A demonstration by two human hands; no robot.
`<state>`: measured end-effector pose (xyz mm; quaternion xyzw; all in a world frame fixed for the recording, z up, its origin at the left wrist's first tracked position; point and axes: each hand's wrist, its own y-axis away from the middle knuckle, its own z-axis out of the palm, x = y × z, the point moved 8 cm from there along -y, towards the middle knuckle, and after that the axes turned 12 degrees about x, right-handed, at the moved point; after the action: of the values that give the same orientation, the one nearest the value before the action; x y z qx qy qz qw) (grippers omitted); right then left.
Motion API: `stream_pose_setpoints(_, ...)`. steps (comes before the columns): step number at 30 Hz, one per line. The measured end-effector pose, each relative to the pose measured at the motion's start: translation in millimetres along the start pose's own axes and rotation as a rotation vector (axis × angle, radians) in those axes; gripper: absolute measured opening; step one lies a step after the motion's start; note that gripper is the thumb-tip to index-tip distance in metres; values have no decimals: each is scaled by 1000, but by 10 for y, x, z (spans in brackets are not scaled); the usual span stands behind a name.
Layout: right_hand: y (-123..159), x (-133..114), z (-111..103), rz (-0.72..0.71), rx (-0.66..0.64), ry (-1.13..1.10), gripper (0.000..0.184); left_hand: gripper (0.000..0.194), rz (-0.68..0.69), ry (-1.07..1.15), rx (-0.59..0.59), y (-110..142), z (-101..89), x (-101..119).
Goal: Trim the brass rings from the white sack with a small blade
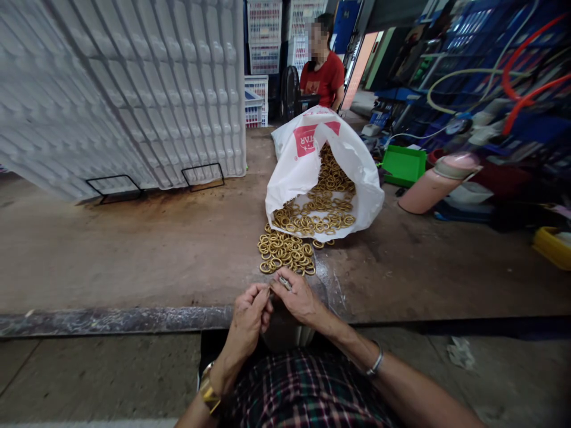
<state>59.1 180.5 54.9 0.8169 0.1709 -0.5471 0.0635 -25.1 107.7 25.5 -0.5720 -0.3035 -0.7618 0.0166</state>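
Note:
My left hand [248, 318] and my right hand [298, 297] meet at the near edge of the worn brown table [134, 249], fingers pinched together. Between the fingertips sits a small greyish piece [284, 282]; I cannot make out what it is. Just beyond my hands lies a heap of gold-coloured rings [286, 252], spilling out of a white plastic bag [307, 160] with a red label. The bag lies open toward me, with many more rings inside it. I wear a gold watch on the left wrist and a silver bracelet on the right.
A tall stack of white moulded trays [125, 89] leans at the back left. A person in a red shirt [322, 74] sits behind the bag. At the right are a green bin [404, 165], a pink cylinder [435, 184], hoses and a yellow tray [553, 245].

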Motion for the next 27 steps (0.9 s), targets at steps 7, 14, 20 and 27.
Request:
stream_pose_setpoints(7,-17,51,22,5,-3,-57,15,29,0,100,-77,13,60,3)
stream_pose_setpoints(14,49,14,29,-148,-81,285,13,31,75,9,0,-18,15,21)
stream_pose_setpoints(20,129,79,122,-229,-207,579,23,33,110,-121,65,-18,-30,80)
stream_pose_setpoints(27,115,91,149,-212,-265,712,26,35,184,-213,103,-6,-48,120)
